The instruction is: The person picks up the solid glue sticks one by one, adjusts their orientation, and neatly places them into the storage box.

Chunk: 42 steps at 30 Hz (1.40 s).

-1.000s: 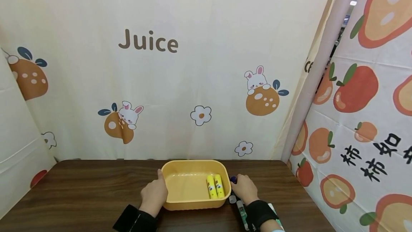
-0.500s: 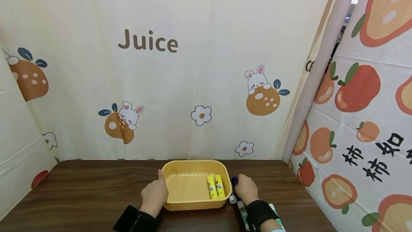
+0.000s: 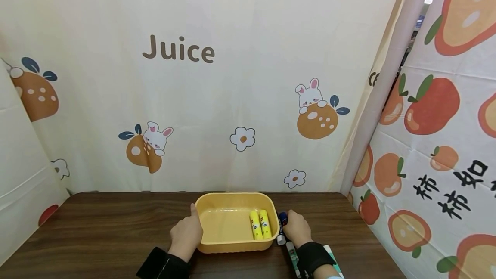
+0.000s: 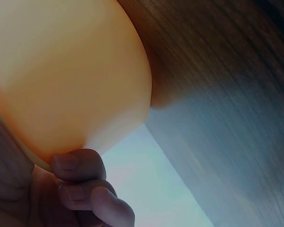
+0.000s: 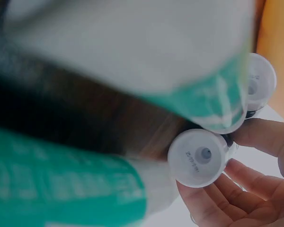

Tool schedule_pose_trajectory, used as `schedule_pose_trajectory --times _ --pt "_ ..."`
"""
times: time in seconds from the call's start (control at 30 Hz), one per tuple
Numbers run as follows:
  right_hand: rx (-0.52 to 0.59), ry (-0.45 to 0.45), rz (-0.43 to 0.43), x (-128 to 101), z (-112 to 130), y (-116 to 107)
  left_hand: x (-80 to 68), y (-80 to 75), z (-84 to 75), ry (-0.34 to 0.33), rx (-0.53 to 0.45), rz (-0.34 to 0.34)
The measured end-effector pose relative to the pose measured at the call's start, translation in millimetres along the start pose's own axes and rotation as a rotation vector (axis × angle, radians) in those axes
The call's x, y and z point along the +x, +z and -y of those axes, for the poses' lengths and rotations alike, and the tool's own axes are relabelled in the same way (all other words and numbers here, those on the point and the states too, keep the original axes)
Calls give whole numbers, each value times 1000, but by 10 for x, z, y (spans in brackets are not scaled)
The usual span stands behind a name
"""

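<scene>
Wooden table (image 3: 97,231): left hand (image 3: 186,236) grips tub (image 3: 232,244) holding two glue sticks (image 3: 259,224); right hand (image 3: 296,228) seemingly grasps another tube (image 3: 281,227) beside it.

Head view: even, bright, soft lighting; edges bowing with wide-angle distortion. Left wrist view: yellow tub (image 4: 71,71) blurring at close range. Right wrist view: green-and-white tubes (image 5: 132,52) smearing out of focus, dim.
</scene>
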State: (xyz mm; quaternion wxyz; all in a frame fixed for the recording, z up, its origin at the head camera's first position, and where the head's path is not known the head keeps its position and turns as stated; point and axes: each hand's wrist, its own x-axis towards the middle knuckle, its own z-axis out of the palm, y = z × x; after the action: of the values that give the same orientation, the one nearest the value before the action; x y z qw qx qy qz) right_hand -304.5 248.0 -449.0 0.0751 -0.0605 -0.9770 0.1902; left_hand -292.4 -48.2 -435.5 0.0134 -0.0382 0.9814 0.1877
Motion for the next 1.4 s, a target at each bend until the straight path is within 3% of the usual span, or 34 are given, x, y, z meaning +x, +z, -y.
schedule_pose_trajectory --times 0.6,1.07,1.4 --pt "46 19 -28 17 -27 -146 15 21 18 9 0 -18" --pt "168 56 -12 -9 242 -360 32 19 25 1 -5 0" --pt "222 31 2 -16 426 -359 14 8 12 4 -2 -2"
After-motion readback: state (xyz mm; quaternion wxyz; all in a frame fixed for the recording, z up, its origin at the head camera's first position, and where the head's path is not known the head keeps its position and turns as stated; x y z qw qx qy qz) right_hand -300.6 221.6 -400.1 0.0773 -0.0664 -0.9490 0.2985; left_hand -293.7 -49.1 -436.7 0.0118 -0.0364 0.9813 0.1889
